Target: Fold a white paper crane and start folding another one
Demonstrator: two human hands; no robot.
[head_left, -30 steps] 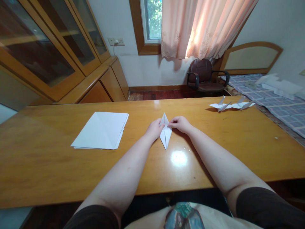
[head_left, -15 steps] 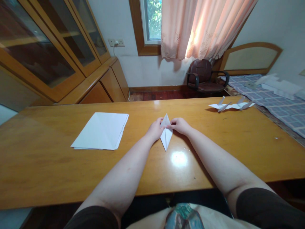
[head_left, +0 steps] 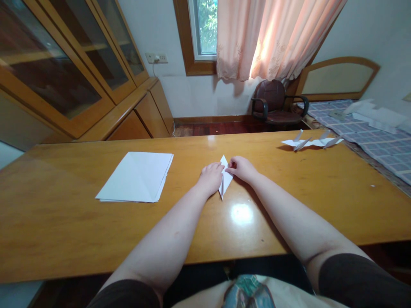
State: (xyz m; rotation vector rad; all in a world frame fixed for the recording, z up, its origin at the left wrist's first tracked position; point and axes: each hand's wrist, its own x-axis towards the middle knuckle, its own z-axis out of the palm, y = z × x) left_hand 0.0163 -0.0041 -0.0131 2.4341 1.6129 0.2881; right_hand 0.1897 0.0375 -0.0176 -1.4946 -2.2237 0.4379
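Observation:
A narrow, diamond-shaped piece of folded white paper (head_left: 226, 182) lies on the table, its points facing away from me and toward me. My left hand (head_left: 211, 177) rests flat over its left side, fingers stretched out, covering that half. At the right edge, the thumb and bent fingers of my right hand (head_left: 241, 167) pinch the paper near its middle. A crease runs lengthwise down the lower part. Part of the upper half is hidden by my left fingers.
A stack of white square sheets (head_left: 136, 176) lies to the left on the wooden table (head_left: 73, 239). Folded paper cranes (head_left: 310, 142) stand at the far right. Beyond the table are a brown armchair (head_left: 272, 102), a bed (head_left: 379, 137) and a glass-door cabinet (head_left: 128, 98).
My left hand has turned and slid over the paper's left half, its fingers now lying across it. The diamond looks narrower. My right hand has barely moved.

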